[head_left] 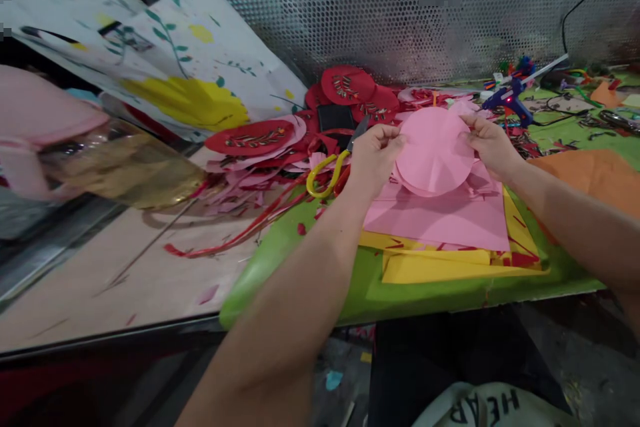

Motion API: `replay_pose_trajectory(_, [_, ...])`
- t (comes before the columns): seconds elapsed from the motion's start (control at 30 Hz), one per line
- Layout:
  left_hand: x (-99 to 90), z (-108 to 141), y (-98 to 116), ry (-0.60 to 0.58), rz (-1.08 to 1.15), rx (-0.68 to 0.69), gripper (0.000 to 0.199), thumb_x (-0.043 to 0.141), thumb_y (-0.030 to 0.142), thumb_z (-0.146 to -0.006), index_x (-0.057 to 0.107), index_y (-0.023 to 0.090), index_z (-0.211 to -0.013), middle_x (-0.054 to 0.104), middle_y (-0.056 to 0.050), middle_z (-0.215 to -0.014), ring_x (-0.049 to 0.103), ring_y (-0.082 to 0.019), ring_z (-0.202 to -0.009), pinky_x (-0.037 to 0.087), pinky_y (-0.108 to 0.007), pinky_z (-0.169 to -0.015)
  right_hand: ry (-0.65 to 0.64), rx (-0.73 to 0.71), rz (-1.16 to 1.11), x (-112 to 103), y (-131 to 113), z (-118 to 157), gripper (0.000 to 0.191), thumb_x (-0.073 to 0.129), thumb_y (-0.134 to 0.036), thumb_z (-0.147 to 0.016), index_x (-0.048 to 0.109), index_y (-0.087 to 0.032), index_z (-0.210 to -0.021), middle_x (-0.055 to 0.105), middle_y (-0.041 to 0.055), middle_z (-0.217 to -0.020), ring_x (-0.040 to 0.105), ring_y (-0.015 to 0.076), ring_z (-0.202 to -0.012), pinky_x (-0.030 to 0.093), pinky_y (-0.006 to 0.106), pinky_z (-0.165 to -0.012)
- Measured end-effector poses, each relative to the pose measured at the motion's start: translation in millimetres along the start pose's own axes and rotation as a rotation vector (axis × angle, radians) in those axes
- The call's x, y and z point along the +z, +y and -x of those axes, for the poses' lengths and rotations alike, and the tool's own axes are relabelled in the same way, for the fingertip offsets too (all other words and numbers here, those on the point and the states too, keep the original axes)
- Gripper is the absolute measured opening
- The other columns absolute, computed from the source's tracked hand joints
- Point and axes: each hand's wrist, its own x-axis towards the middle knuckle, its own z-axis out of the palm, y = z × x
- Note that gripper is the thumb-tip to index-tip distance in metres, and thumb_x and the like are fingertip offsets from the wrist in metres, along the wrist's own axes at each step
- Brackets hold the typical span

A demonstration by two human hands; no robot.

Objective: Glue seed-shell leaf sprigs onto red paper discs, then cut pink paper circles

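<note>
Between my two hands I hold up a pink paper circle [436, 153], with a faint crease down its middle. My left hand [377, 152] pinches its left edge, and my right hand [489, 144] pinches its right edge. Below the circle lie pink sheets [430, 219] on top of yellow sheets [435, 268]. Just left of my left hand rest scissors [327, 175] with yellow handles, their blades pointing up and away. Farther back sit red paper circles [349, 85] decorated with dark, leaf-like patterns.
A blue glue gun [510, 101] with a lit red light stands at the back right. Orange paper [595, 177] lies by my right forearm. A floral bag [190, 60] leans against the perforated metal wall [350, 7]. Red ribbon [225, 240] trails across the table's left side.
</note>
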Motion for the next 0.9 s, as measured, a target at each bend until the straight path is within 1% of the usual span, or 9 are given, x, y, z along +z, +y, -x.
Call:
replay_pose_trajectory(0.17, [-0.5, 1, -6, -0.085, 0.100, -0.025, 0.024, 0.073, 0.031, -0.065, 0.061, 0.019, -0.082, 0.066, 0.001, -0.072, 0.057, -0.012, -0.065, 0.046, -0.024, -0.064, 0.031, 0.006, -0.002, -3, 3, -2, 0.031, 0.068, -0.023, -0.071, 0.062, -0.023, -0.101, 0.071, 0.0005, -0.088, 0.065, 0.0144, -0.072, 0.054, 0.029, -0.065])
replay_pose_trajectory(0.27, [-0.9, 0, -11, -0.168, 0.168, 0.002, 0.038, 0.073, 0.032, -0.064, 0.061, 0.019, -0.098, 0.072, -0.005, -0.101, 0.066, -0.020, -0.091, 0.052, -0.033, -0.081, 0.042, 0.005, 0.002, -3, 3, -2, 0.034, 0.069, -0.028, -0.072, 0.062, -0.023, -0.105, 0.071, 0.0010, -0.089, 0.066, 0.0152, -0.074, 0.055, 0.029, -0.063])
replay_pose_trajectory(0.3, [-1.1, -1, -13, -0.183, 0.187, 0.026, 0.043, 0.074, 0.030, -0.064, 0.060, 0.020, -0.104, 0.070, -0.007, -0.114, 0.064, -0.022, -0.104, 0.050, -0.035, -0.089, 0.041, 0.004, 0.003, -3, 3, -2, 0.035, 0.069, -0.029, -0.072, 0.061, -0.022, -0.105, 0.071, 0.0013, -0.089, 0.066, 0.0151, -0.074, 0.055, 0.029, -0.064])
replay_pose_trajectory(0.37, [-1.6, -4, -17, -0.193, 0.222, 0.071, 0.057, 0.075, 0.027, -0.062, 0.058, 0.021, -0.115, 0.057, -0.008, -0.137, 0.052, -0.026, -0.127, 0.043, -0.038, -0.103, 0.031, -0.001, 0.008, -4, 2, -2, 0.037, 0.071, -0.031, -0.071, 0.061, -0.021, -0.105, 0.071, 0.0018, -0.090, 0.066, 0.0144, -0.074, 0.056, 0.030, -0.066])
replay_pose_trajectory(0.43, [-2.0, -6, -19, -0.206, 0.265, 0.072, 0.069, 0.078, 0.027, -0.060, 0.055, 0.023, -0.124, 0.046, -0.008, -0.149, 0.041, -0.028, -0.137, 0.038, -0.040, -0.109, 0.019, -0.001, 0.016, -5, 2, -2, 0.040, 0.073, -0.032, -0.069, 0.061, -0.021, -0.105, 0.071, 0.0024, -0.091, 0.065, 0.0141, -0.075, 0.057, 0.031, -0.070])
replay_pose_trajectory(0.47, [-1.9, -6, -19, -0.219, 0.289, 0.054, 0.071, 0.078, 0.029, -0.060, 0.053, 0.024, -0.127, 0.044, -0.008, -0.151, 0.041, -0.029, -0.138, 0.038, -0.042, -0.109, 0.016, 0.001, 0.022, -6, 3, -2, 0.041, 0.074, -0.031, -0.067, 0.061, -0.021, -0.105, 0.071, 0.0026, -0.092, 0.065, 0.0143, -0.076, 0.057, 0.031, -0.071])
replay_pose_trajectory(0.57, [-1.1, -4, -15, -0.261, 0.354, -0.010, 0.068, 0.078, 0.034, -0.062, 0.055, 0.023, -0.126, 0.051, -0.010, -0.144, 0.048, -0.031, -0.132, 0.042, -0.045, -0.106, 0.039, -0.005, 0.055, -9, 6, -3, 0.047, 0.074, -0.027, -0.063, 0.059, -0.022, -0.108, 0.069, 0.0025, -0.093, 0.065, 0.0159, -0.082, 0.057, 0.034, -0.076])
replay_pose_trajectory(0.7, [-0.2, 1, -6, -0.274, 0.395, -0.073, 0.054, 0.077, 0.035, -0.063, 0.062, 0.019, -0.112, 0.066, -0.011, -0.123, 0.057, -0.030, -0.121, 0.047, -0.046, -0.100, 0.059, -0.026, 0.114, -9, 7, -4, 0.053, 0.071, -0.022, -0.061, 0.055, -0.023, -0.113, 0.066, 0.0020, -0.093, 0.063, 0.0176, -0.087, 0.056, 0.038, -0.079])
replay_pose_trajectory(0.9, [-1.0, 3, 0, -0.232, 0.432, -0.173, 0.039, 0.076, 0.029, -0.064, 0.061, 0.018, -0.098, 0.072, -0.007, -0.102, 0.064, -0.027, -0.109, 0.055, -0.040, -0.087, -0.002, -0.039, 0.074, -4, 1, -1, 0.049, 0.074, -0.022, -0.053, 0.057, -0.022, -0.099, 0.065, 0.0011, -0.097, 0.061, 0.0175, -0.088, 0.054, 0.038, -0.084])
